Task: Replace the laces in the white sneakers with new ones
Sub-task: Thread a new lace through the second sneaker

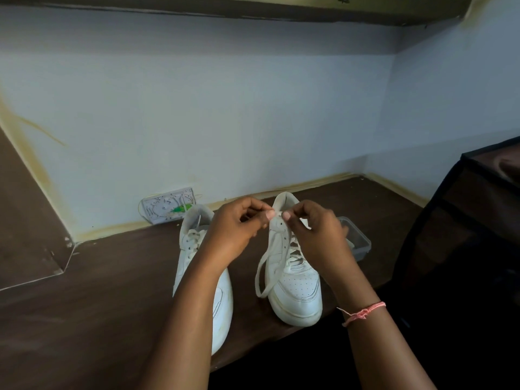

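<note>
On a dark brown desk (112, 291) against a pale wall stand two white sneakers (295, 288), toes toward the viewer. Above the right sneaker, the left hand (233, 232) and right hand (315, 235) each pinch its white lace (266, 273) with curled fingers (270, 214).

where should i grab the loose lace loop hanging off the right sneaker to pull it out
Pinch the lace high up, just below the top eyelets of the right sneaker, coming from its left side. The loop hangs free over that side of the shoe, so nothing blocks it there, and a grip near the eyelets likely pulls straighter.
</note>
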`<move>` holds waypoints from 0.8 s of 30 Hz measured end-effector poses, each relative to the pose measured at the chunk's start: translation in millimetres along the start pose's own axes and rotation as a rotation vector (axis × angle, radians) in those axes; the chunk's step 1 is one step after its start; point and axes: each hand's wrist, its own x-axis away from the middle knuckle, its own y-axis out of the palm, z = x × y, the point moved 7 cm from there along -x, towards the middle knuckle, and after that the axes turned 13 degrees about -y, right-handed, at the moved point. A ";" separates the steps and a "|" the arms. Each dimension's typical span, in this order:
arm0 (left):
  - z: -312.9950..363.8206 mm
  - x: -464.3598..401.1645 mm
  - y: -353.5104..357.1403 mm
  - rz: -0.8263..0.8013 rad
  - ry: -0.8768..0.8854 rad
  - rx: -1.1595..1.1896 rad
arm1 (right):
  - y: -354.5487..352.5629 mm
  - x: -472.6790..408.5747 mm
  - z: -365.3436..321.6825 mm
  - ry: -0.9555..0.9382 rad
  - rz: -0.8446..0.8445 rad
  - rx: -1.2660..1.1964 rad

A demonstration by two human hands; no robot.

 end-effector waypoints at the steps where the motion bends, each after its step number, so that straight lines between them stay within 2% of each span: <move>1: -1.2 -0.5 -5.4 0.045 -0.003 0.024 | -4.1 -0.1 0.9 0.008 0.014 0.020; 4: -0.4 1.4 -16.9 0.148 0.021 0.144 | -2.7 0.4 3.2 0.017 -0.078 0.038; 8: -6.8 0.2 -19.6 0.216 -0.055 0.507 | 6.1 2.3 2.6 -0.009 -0.183 0.044; 11: -16.7 -3.8 -0.9 0.120 -0.178 0.895 | 15.8 5.6 -2.6 -0.049 -0.258 0.047; 13: -20.1 -6.3 15.6 0.053 -0.212 0.950 | 16.5 6.2 3.4 -0.051 -0.249 0.080; 15: -22.1 -7.8 20.0 0.101 -0.172 0.789 | 0.5 3.2 24.0 0.030 -0.104 0.156; 18: -15.8 -10.0 14.3 0.284 0.030 0.218 | -22.1 2.9 57.2 0.195 0.078 0.287; 20: -13.5 -12.0 25.2 0.307 0.108 -0.041 | -15.4 2.2 65.6 0.214 0.041 0.245; 22: -16.5 -14.9 40.0 0.283 0.133 -0.144 | 0.4 2.5 63.5 0.197 -0.015 0.190; 24: -19.4 -17.0 50.9 0.298 0.157 -0.222 | 9.4 1.9 60.2 0.150 0.004 0.203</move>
